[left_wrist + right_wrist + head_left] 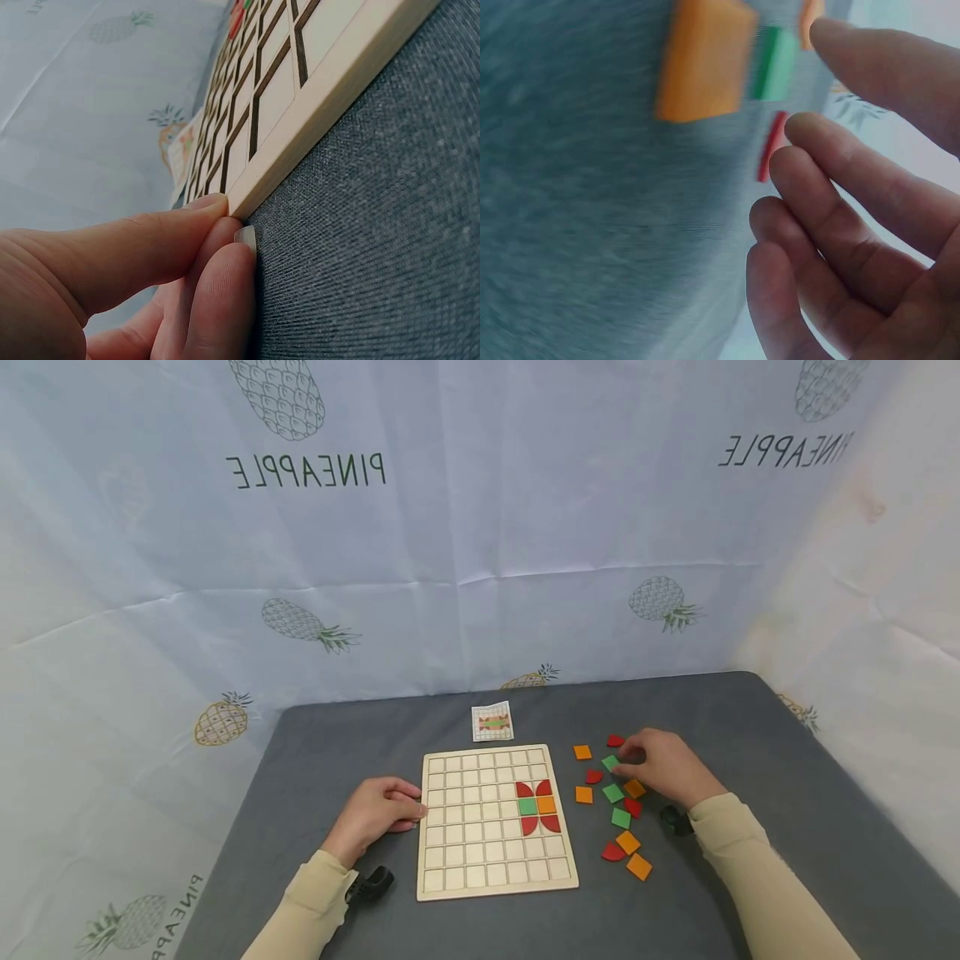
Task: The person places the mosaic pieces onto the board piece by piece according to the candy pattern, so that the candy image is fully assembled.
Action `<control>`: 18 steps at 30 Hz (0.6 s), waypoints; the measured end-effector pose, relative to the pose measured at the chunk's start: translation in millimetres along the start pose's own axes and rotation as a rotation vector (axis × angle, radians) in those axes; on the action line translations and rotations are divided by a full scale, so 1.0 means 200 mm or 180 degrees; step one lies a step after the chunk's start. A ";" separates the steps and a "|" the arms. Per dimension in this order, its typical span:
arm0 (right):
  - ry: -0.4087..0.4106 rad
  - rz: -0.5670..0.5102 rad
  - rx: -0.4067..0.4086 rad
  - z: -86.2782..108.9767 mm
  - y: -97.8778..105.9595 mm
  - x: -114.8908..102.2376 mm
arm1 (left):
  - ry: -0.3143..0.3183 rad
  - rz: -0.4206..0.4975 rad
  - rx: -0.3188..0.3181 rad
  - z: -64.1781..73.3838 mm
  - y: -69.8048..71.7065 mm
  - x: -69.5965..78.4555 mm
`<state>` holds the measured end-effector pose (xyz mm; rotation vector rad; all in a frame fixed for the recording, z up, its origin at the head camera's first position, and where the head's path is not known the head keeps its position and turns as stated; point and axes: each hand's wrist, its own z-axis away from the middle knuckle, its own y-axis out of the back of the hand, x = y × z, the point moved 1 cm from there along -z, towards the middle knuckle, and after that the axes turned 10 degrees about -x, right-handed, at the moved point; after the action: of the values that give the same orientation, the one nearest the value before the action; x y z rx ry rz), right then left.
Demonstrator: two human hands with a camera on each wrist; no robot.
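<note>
A wooden grid board (442, 857) lies on the table, its left edge pinched between the thumb and fingers of my left hand (378, 814); the left wrist view shows the thumb (142, 244) on the rim. Four-sided green and orange tiles and curved red pieces (551, 823) sit in cells at the board's right side. My right hand (663, 764) hovers over the loose pieces, thumb and forefinger apart around a green tile (611, 763). In the right wrist view its fingers (870, 247) are spread, with an orange tile (712, 64) and a red piece (772, 146) beyond.
Several loose orange tiles (639, 867), green tiles (621, 818) and red pieces (613, 852) are scattered right of the board. A small printed pattern card (492, 722) lies behind the board on the dark grey table (360, 727). Pineapple-print cloth (480, 527) hangs behind.
</note>
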<state>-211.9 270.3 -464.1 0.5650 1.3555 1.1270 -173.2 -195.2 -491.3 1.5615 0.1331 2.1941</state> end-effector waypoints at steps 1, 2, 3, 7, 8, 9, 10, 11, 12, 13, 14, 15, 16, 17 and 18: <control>-0.0033 0.0009 -0.0018 -0.01 0.00 0.00 | -0.0004 -0.0001 0.0000 0.00 0.00 0.00; -0.0067 0.0021 -0.0034 -0.01 -0.01 0.01 | -0.0005 -0.0002 0.0001 0.00 0.00 0.00; -0.0103 0.0028 -0.0045 -0.02 -0.02 0.01 | -0.0005 0.0002 0.0003 0.00 0.00 0.00; -0.0150 0.0098 -0.0052 -0.04 -0.03 0.00 | -0.0011 0.0020 0.0009 0.00 0.00 0.00; -0.0136 0.0113 -0.0050 -0.04 -0.03 0.00 | -0.0009 0.0027 0.0009 0.00 0.00 0.00; -0.0124 0.0119 -0.0046 -0.04 -0.03 0.00 | -0.0009 0.0032 0.0007 0.00 0.00 0.00; -0.0116 0.0126 -0.0039 -0.04 -0.03 0.00 | -0.0008 0.0034 0.0005 0.00 0.00 0.00; -0.0108 0.0125 -0.0033 -0.04 -0.03 0.00 | -0.0004 0.0036 0.0006 0.00 -0.01 0.00; -0.0102 0.0119 -0.0029 -0.03 -0.03 0.01 | -0.0005 0.0035 0.0008 0.00 -0.01 0.00; -0.0106 0.0104 -0.0024 -0.03 -0.02 0.01 | -0.0010 0.0027 0.0008 0.00 -0.01 0.00; -0.0106 0.0090 -0.0023 -0.02 -0.02 0.02 | -0.0012 0.0026 0.0010 0.00 -0.01 0.00; -0.0113 0.0081 -0.0022 -0.02 -0.02 0.02 | -0.0014 0.0024 0.0013 0.00 -0.01 0.00; -0.0124 0.0079 -0.0021 -0.02 -0.02 0.02 | -0.0013 0.0022 0.0017 0.01 0.00 0.00; -0.0121 0.0080 -0.0026 -0.02 -0.02 0.02 | -0.0010 0.0023 0.0021 0.01 0.00 0.00; -0.0111 0.0085 -0.0029 -0.02 -0.01 0.02 | -0.0011 0.0028 0.0023 0.01 0.00 0.00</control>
<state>-214.9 272.0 -469.3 0.5950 1.3156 1.1394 -172.1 -195.1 -490.8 1.5725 0.1335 2.1998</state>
